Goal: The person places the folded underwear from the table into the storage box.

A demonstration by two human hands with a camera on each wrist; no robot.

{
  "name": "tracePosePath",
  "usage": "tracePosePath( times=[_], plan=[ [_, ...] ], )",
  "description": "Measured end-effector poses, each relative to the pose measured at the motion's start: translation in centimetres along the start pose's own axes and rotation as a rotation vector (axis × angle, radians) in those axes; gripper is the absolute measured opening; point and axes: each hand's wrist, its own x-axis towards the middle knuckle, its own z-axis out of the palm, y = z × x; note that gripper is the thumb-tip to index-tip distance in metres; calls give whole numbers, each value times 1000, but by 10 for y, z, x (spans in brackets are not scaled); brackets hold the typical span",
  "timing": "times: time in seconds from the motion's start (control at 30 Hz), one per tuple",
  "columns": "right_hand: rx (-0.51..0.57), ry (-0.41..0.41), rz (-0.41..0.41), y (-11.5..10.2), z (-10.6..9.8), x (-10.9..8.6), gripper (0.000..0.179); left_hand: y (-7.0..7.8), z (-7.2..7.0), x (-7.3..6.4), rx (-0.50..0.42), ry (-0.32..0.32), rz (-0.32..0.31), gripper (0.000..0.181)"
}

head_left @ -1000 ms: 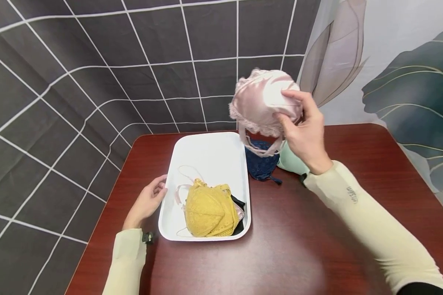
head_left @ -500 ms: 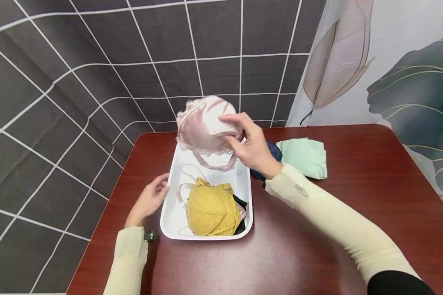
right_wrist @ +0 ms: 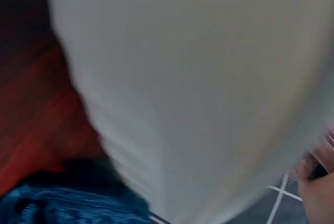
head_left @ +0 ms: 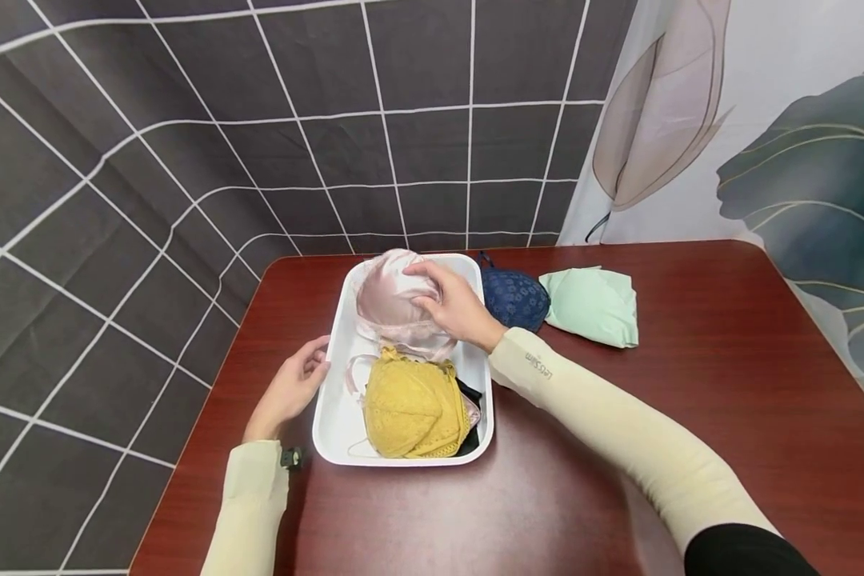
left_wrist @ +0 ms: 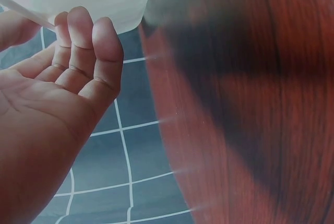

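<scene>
Over the far half of the white tray, at upper centre of the head view, a pink bra, with satin cup turned up and lace edge toward the yellow bra. Not possible to tell whether already resting fully on the tray floor. Pinched from the right side between thumb and fingers of the right hand, probably in order to keep the rounded shape and to leave the lace uncrushed.

In the lower half of the same tray, the yellow bra, with cups laid close together, seemingly to save space; at its lower right edge, partly covered, a black piece.

At the left rim, the left hand, with fingers loosely bent, touching the outer wall and not grasping anything; in the left wrist view, fingertips against the pale wall at upper left. Perhaps placed there to prevent the tray from sliding.

To the right of the tray, just beside the rim, a navy bra; further right, a mint-green garment, apparently folded. Both within easy reach of the right side, maybe for this reason laid there. Below everything, the red-brown worktop.

Behind, a grey gridded curtain; at upper right, a pale leaf-patterned curtain.
</scene>
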Motion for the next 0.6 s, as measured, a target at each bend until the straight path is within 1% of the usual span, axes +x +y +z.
tracePosePath(
  times=[0.13, 0.2, 0.27, 0.37, 0.4, 0.43, 0.5, 0.6],
  plan=[
    [-55, -94, 74, 13, 3, -6, 41, 0, 0, -1, 9, 1, 1, 44],
    [-74, -141, 133, 17, 3, -10, 41, 0, 0, -1, 9, 1, -2, 44],
    [-103, -185, 208, 20, 4, -13, 40, 0, 0, -1, 6, -1, -2, 44],
    [-184, -236, 306, 22, 5, -15, 40, 0, 0, -2, 2, -3, -3, 45],
    [-219, -249, 327, 22, 5, -15, 40, 0, 1, -2, 1, -2, -1, 45],
    [-251, -265, 343, 22, 5, -15, 41, 0, 1, -2, -1, -1, 0, 45],
    [-308, -298, 351, 23, 6, -14, 41, 0, 1, -2, -4, 1, -1, 45],
    [-347, -343, 351, 22, 6, -12, 42, 0, 1, -2, -5, 0, -4, 45]
  ],
)
